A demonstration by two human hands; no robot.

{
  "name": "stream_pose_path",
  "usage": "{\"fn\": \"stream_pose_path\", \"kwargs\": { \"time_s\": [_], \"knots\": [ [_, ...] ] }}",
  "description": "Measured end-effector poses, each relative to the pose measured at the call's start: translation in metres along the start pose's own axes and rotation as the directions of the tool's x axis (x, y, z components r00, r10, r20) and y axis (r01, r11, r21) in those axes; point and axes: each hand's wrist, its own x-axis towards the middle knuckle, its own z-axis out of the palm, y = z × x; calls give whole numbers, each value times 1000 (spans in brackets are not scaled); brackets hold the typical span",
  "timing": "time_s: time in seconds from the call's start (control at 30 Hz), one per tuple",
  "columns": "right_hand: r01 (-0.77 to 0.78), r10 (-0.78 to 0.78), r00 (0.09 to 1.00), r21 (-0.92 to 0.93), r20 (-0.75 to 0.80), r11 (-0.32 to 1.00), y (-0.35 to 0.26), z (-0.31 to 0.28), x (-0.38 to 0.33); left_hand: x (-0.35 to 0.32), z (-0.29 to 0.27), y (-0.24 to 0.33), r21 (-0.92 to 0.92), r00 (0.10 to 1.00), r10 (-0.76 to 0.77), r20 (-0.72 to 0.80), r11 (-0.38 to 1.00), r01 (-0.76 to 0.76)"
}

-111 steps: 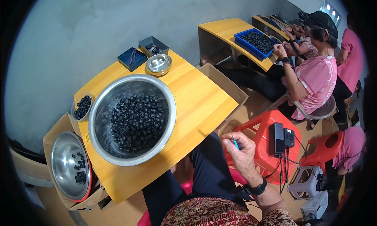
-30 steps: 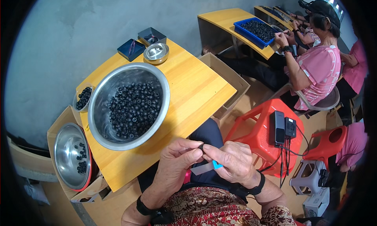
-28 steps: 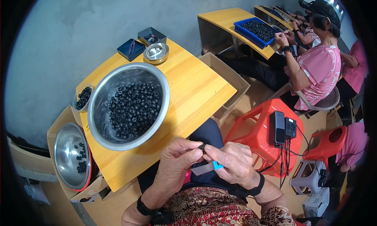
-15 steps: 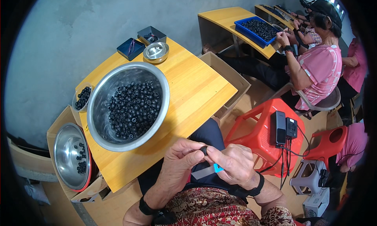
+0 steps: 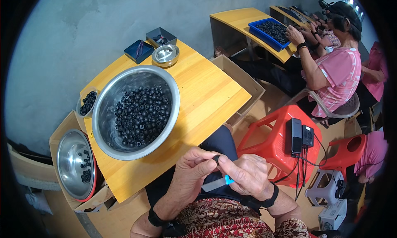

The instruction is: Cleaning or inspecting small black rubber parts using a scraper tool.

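Above my lap, the fingertips of my left hand (image 5: 193,168) pinch a small round black part (image 5: 216,158). My right hand (image 5: 246,172) meets it there, its thumb or fingertip pressed to the part's other side. Within the curled fingers of that right hand is a flat grey blade-like strip (image 5: 212,185) with a blue end (image 5: 228,180). It points left beneath the black part; its exact kind is unclear. On the yellow table (image 5: 206,93) ahead stands a large metal basin (image 5: 175,114), and in it lie many similar black parts (image 5: 142,114).
Left of the table a second metal bowl (image 5: 66,171) holds a few black parts. A small clear tub (image 5: 87,103), a lidded metal bowl (image 5: 165,55) and two dark trays (image 5: 139,51) sit around the basin. At right stands a red stool (image 5: 269,126) with cabled devices; a co-worker (image 5: 335,72) sits beyond.
Both hands keep their grip on the black part and have barely shifted. The grey strip with the blue end has tilted slightly. The co-worker's hand has moved a little.
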Motion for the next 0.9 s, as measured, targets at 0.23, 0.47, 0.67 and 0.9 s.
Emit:
{"fn": "stream_pose_path", "kwargs": {
  "time_s": [0.23,0.47,0.67,0.9],
  "knots": [
    [36,-36,999,-2,-1,999,2,3,-2,0,6,3,-83,1000,-11,-10,996,10],
    [-124,126,989,36,-77,992,2,2,-2,-14,-12,61,433,920,330,-212,876,-215],
    [-266,265,960,11,-91,964,8,7,-6,-94,-112,198,921,328,907,-264,338,-192],
    [-300,305,949,68,-75,951,6,15,-2,-210,-263,259,842,242,952,-186,27,539]
  ]
}}
